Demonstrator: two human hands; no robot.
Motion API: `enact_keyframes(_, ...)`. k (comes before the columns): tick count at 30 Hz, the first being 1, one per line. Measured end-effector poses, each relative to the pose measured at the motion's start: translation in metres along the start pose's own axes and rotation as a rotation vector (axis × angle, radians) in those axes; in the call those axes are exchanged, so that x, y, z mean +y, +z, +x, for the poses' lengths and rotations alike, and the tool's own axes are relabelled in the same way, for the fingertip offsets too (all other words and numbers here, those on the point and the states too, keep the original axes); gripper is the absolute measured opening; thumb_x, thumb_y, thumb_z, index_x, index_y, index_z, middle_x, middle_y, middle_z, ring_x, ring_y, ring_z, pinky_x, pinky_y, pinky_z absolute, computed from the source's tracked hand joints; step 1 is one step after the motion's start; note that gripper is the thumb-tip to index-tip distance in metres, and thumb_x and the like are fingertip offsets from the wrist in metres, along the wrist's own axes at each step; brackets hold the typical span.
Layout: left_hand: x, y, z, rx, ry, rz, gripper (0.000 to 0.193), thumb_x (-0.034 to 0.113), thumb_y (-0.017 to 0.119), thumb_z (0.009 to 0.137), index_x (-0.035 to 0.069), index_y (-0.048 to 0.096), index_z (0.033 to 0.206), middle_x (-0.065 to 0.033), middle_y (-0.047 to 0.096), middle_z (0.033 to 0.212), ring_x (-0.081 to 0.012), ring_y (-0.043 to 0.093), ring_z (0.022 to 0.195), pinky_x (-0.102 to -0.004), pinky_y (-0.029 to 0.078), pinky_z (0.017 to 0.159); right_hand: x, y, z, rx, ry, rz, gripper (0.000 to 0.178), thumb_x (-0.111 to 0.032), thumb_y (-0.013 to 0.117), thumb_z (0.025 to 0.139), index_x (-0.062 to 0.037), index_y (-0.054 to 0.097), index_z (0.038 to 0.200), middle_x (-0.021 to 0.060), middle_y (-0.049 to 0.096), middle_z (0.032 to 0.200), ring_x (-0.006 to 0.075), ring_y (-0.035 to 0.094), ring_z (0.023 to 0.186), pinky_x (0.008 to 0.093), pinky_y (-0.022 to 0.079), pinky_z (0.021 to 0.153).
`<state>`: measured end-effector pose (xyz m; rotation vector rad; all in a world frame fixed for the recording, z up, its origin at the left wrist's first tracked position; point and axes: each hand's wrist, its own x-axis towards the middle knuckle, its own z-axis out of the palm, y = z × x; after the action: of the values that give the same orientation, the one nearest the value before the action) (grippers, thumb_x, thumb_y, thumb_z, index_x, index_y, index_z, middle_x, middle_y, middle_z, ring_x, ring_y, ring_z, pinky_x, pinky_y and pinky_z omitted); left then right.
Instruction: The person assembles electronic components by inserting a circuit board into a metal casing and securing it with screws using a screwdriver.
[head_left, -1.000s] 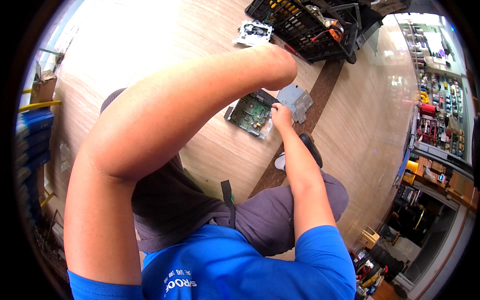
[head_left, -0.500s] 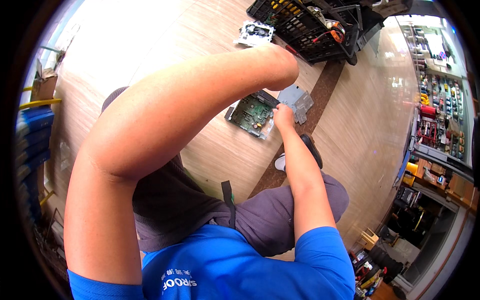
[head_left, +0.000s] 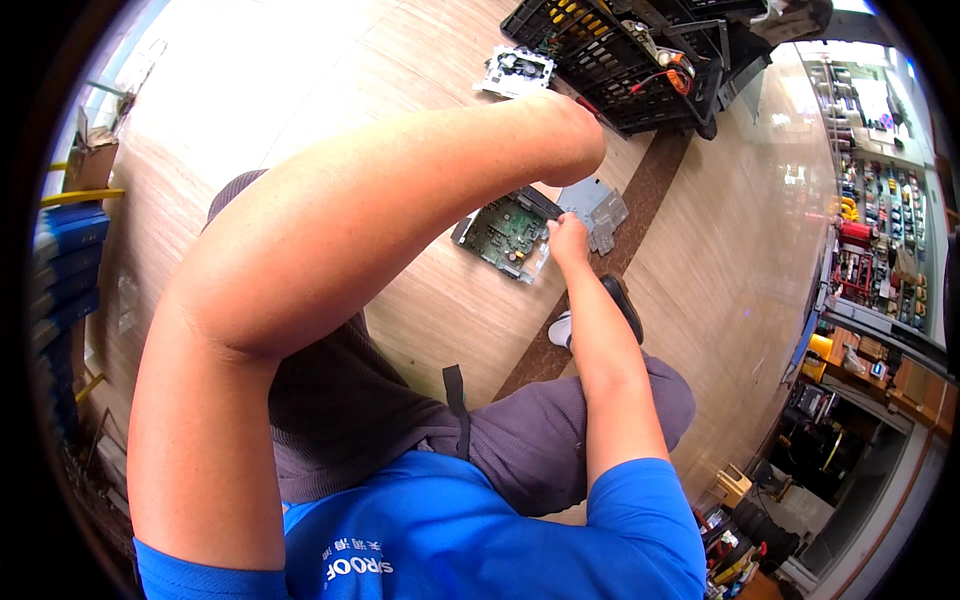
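The open, boxy metal unit with a green circuit board (head_left: 508,234) lies on the pale, streaked floor (head_left: 440,310), left of the bare right hand (head_left: 568,240). Its fingers curl at the unit's right edge; what they pinch, I cannot tell. The left hand's grip is hidden behind its forearm (head_left: 420,185). A slip could scrape board parts; the flat grey metal plate (head_left: 603,218) just right could nick knuckles.
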<state>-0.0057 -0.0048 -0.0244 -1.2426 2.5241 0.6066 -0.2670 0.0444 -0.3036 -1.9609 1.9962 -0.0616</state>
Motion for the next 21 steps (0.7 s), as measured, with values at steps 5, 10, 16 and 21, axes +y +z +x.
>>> enact_keyframes(5,-0.004,0.005,0.000,-0.011,0.004,0.027,0.028,0.031,0.070,0.087,0.005,0.074,0.096,-0.0129,0.072,0.098,-0.0283,0.069,0.095,-0.0391,0.054,0.080,-0.027,-0.019,-0.003,-0.161,0.100,-0.221,0.025,-0.026,0.065,0.088,-0.0026,0.069,0.096,0.0220,0.069,0.096,0.0419,0.065,0.093,0.0485,0.052,0.083)
enact_keyframes(10,-0.005,0.005,0.000,-0.009,0.007,0.024,0.028,0.031,0.070,0.087,0.006,0.075,0.096,-0.0127,0.072,0.098,-0.0284,0.069,0.095,-0.0388,0.054,0.080,-0.026,-0.017,-0.008,-0.112,0.012,-0.121,0.020,-0.020,0.062,0.088,-0.0068,0.070,0.101,0.0201,0.069,0.099,0.0395,0.065,0.097,0.0469,0.052,0.087)
enact_keyframes(16,-0.002,0.003,0.000,0.013,0.009,0.030,0.028,0.032,0.070,0.087,0.005,0.074,0.096,-0.0131,0.072,0.098,-0.0284,0.069,0.094,-0.0386,0.054,0.080,-0.003,0.000,-0.002,-0.068,-0.101,0.040,0.020,-0.017,0.062,0.087,-0.0088,0.070,0.104,0.0189,0.069,0.100,0.0368,0.066,0.096,0.0444,0.052,0.085)
enact_keyframes(21,-0.001,0.001,0.002,0.012,0.034,0.048,0.028,0.032,0.070,0.087,0.005,0.075,0.095,-0.0133,0.072,0.097,-0.0281,0.069,0.093,-0.0384,0.054,0.080,0.001,0.001,0.000,-0.067,-0.055,0.057,0.022,-0.022,0.064,0.088,-0.0032,0.069,0.097,0.0215,0.069,0.097,0.0394,0.065,0.094,0.0463,0.052,0.082)
